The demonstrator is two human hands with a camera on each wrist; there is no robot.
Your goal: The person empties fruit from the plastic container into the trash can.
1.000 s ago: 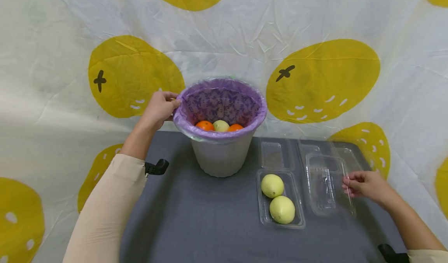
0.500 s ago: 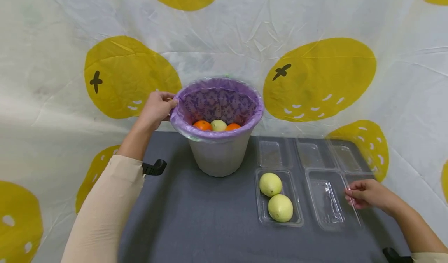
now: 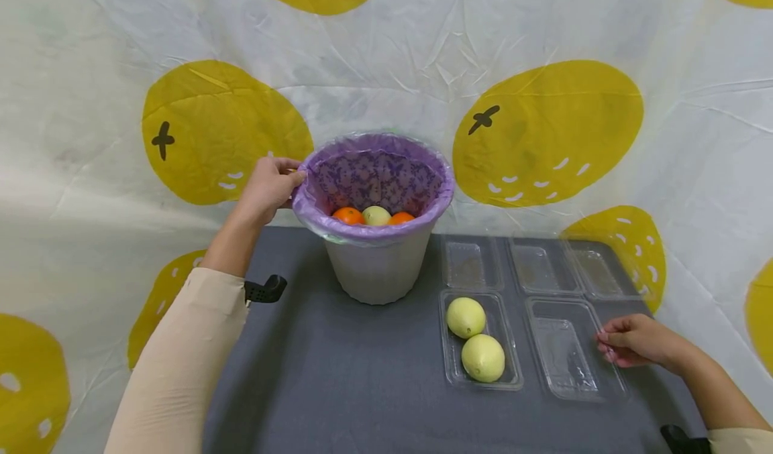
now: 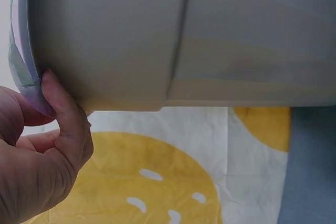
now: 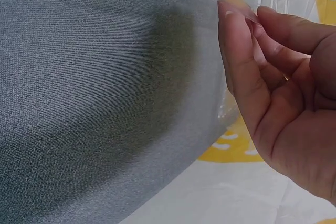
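My left hand (image 3: 268, 189) pinches the lined rim of a pale bucket (image 3: 377, 273) between thumb and fingers; the left wrist view shows the thumb and a finger on either side of that rim. A purple plastic bag (image 3: 380, 176) lines the bucket and folds over its edge. Inside lie orange fruits (image 3: 348, 216) and a pale yellow-green fruit (image 3: 376, 216); anything deeper is hidden. At the right, my right hand (image 3: 640, 341) pinches the right edge of a clear plastic tray (image 3: 558, 350). Left of that tray, another clear tray (image 3: 448, 367) holds two pale yellow-green round fruits (image 3: 483, 358).
Three more clear trays (image 3: 472, 266) stand in a row along the back right of the grey table (image 3: 338, 373). Behind the table hangs a white cloth (image 3: 386, 45) printed with large yellow fruit shapes. The bucket stands near the table's back edge.
My right hand has brought the clear tray down and toward me, in front of the back row and beside the fruit tray. The left hand has kept its hold on the bucket rim.
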